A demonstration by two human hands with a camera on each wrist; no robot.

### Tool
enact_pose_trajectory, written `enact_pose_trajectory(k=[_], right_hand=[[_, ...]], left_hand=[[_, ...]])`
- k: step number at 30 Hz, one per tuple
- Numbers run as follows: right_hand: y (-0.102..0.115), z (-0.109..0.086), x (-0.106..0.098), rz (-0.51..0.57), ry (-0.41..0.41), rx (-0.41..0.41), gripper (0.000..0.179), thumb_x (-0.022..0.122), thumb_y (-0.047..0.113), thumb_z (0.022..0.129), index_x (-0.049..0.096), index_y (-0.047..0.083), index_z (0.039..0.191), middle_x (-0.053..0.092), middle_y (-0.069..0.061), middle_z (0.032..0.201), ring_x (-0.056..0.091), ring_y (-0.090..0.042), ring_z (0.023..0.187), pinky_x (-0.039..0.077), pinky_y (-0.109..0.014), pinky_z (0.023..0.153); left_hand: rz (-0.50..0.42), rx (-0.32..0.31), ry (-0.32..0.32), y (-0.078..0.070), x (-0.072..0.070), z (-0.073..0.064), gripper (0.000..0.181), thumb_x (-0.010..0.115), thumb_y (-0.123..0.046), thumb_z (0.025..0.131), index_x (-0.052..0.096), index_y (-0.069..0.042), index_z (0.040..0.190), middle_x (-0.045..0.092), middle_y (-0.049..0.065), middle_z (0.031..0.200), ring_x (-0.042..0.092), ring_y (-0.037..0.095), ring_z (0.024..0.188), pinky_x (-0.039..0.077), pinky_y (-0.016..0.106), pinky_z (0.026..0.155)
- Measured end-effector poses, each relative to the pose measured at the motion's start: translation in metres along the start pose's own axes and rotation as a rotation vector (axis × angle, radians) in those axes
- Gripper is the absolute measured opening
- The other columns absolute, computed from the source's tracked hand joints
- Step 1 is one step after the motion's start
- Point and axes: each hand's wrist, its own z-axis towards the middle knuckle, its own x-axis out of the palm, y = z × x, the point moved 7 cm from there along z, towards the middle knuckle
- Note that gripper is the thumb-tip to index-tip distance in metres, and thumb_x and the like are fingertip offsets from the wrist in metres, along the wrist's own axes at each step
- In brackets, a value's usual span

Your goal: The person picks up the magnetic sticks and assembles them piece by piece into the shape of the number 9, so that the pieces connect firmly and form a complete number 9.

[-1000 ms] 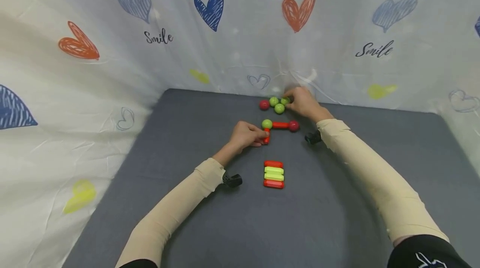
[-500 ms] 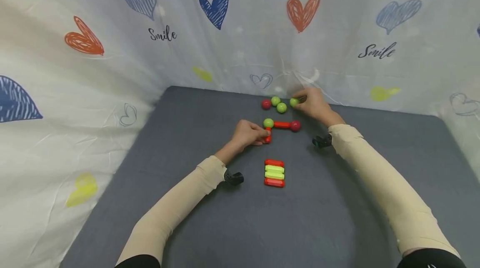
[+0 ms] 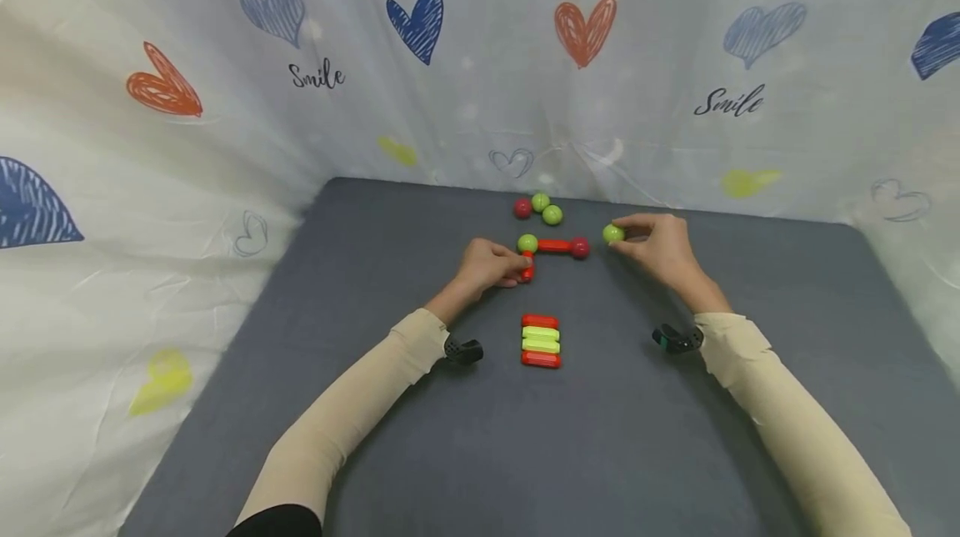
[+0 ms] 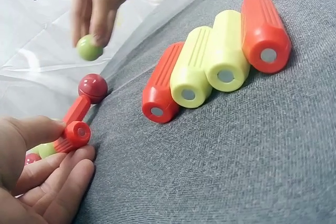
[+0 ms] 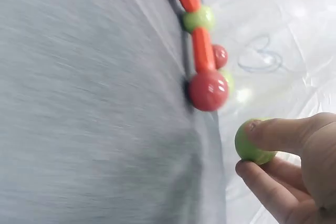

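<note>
From afar, I saw that right of the joined red ball [image 3: 580,248], the right hand [image 3: 662,252], pointing toward it, pinched a green ball [image 3: 612,233]; leftward, the left hand [image 3: 483,264] pinched a red rod [image 3: 528,272].

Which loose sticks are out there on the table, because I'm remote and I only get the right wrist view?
Observer: Four in a row: two red sticks outside, two yellow sticks between them.
Operator: The stick in the left grip runs out of my picture. Is there a ball on that end?
Observer: No, the left wrist view shows that end bare, with a grey disc.
Operator: How many green balls lie loose?
Observer: Two, close by the loose red ball.
</note>
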Motion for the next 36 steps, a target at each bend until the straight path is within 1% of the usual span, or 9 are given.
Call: enact_pose_trajectory(k=[3, 6, 9, 11, 16, 21, 26, 28, 36], right_hand=[[0.004, -0.020, 0.006, 0.018, -0.012, -0.007, 0.030, 0.084, 0.008, 0.081, 0.076, 0.004, 0.110, 0.075, -0.013, 0.095, 0.072, -0.028, 0.086, 0.056, -0.046, 0.074], [0.013, -0.036, 0.017, 0.073, -0.009, -0.028, 0.029, 0.086, 0.007, 0.079, 0.076, 0.003, 0.106, 0.075, -0.012, 0.093, 0.073, -0.026, 0.083, 0.057, -0.039, 0.073], [0.026, -0.045, 0.030, 0.131, 0.009, -0.060, 0.029, 0.087, 0.005, 0.077, 0.076, 0.002, 0.103, 0.075, -0.012, 0.092, 0.073, -0.025, 0.081, 0.057, -0.031, 0.069], [0.035, -0.047, 0.041, 0.164, 0.031, -0.078, 0.028, 0.087, 0.005, 0.077, 0.076, 0.003, 0.102, 0.075, -0.010, 0.092, 0.073, -0.024, 0.080, 0.057, -0.028, 0.068], [0.054, -0.049, 0.065, 0.224, 0.090, -0.105, 0.025, 0.088, 0.009, 0.077, 0.077, 0.006, 0.099, 0.075, -0.006, 0.092, 0.073, -0.020, 0.080, 0.057, -0.029, 0.066], [0.066, -0.046, 0.080, 0.268, 0.130, -0.102, 0.025, 0.090, 0.009, 0.075, 0.078, 0.006, 0.097, 0.075, -0.005, 0.089, 0.073, -0.020, 0.079, 0.057, -0.030, 0.065], [0.075, -0.042, 0.091, 0.294, 0.131, -0.121, 0.025, 0.090, 0.010, 0.074, 0.077, 0.005, 0.094, 0.075, -0.006, 0.087, 0.074, -0.020, 0.077, 0.058, -0.032, 0.066], [0.077, -0.041, 0.094, 0.299, 0.128, -0.124, 0.024, 0.090, 0.010, 0.074, 0.076, 0.005, 0.093, 0.075, -0.005, 0.086, 0.073, -0.019, 0.076, 0.058, -0.031, 0.066], [0.077, -0.036, 0.099, 0.298, 0.115, -0.098, 0.022, 0.090, 0.011, 0.074, 0.075, 0.006, 0.088, 0.074, -0.005, 0.082, 0.072, -0.016, 0.073, 0.058, -0.028, 0.064]], left_hand=[[0.008, 0.000, -0.017, 0.003, -0.003, 0.001, 0.014, 0.084, -0.014, 0.083, 0.079, -0.002, 0.086, 0.074, 0.010, 0.084, 0.072, 0.020, 0.072, 0.059, 0.032, 0.065], [0.016, 0.002, -0.028, 0.003, -0.004, 0.001, 0.014, 0.084, -0.015, 0.082, 0.079, -0.003, 0.085, 0.074, 0.010, 0.083, 0.072, 0.020, 0.072, 0.059, 0.032, 0.064], [0.019, 0.008, -0.038, 0.000, -0.006, 0.001, 0.014, 0.084, -0.015, 0.083, 0.079, -0.002, 0.086, 0.074, 0.010, 0.082, 0.072, 0.020, 0.072, 0.059, 0.031, 0.064], [0.021, 0.012, -0.047, -0.001, -0.006, 0.001, 0.014, 0.084, -0.015, 0.083, 0.079, -0.002, 0.087, 0.074, 0.010, 0.082, 0.072, 0.020, 0.072, 0.059, 0.031, 0.064], [0.033, 0.010, -0.064, -0.002, -0.007, 0.002, 0.015, 0.084, -0.016, 0.083, 0.079, -0.002, 0.086, 0.073, 0.010, 0.081, 0.072, 0.020, 0.071, 0.059, 0.031, 0.063], [0.026, 0.013, -0.055, -0.001, -0.004, 0.003, 0.016, 0.083, -0.016, 0.084, 0.079, -0.001, 0.087, 0.074, 0.010, 0.081, 0.073, 0.020, 0.071, 0.059, 0.031, 0.063], [0.031, 0.014, -0.056, -0.003, -0.003, 0.002, 0.015, 0.083, -0.016, 0.084, 0.079, -0.002, 0.086, 0.074, 0.009, 0.080, 0.072, 0.019, 0.070, 0.059, 0.031, 0.063], [0.036, 0.018, -0.052, -0.003, -0.002, 0.002, 0.015, 0.083, -0.016, 0.084, 0.079, -0.002, 0.085, 0.074, 0.009, 0.080, 0.072, 0.019, 0.070, 0.059, 0.031, 0.063], [0.028, 0.027, -0.024, -0.003, 0.001, 0.002, 0.015, 0.082, -0.017, 0.085, 0.079, -0.002, 0.086, 0.074, 0.010, 0.080, 0.072, 0.020, 0.072, 0.059, 0.031, 0.064]])
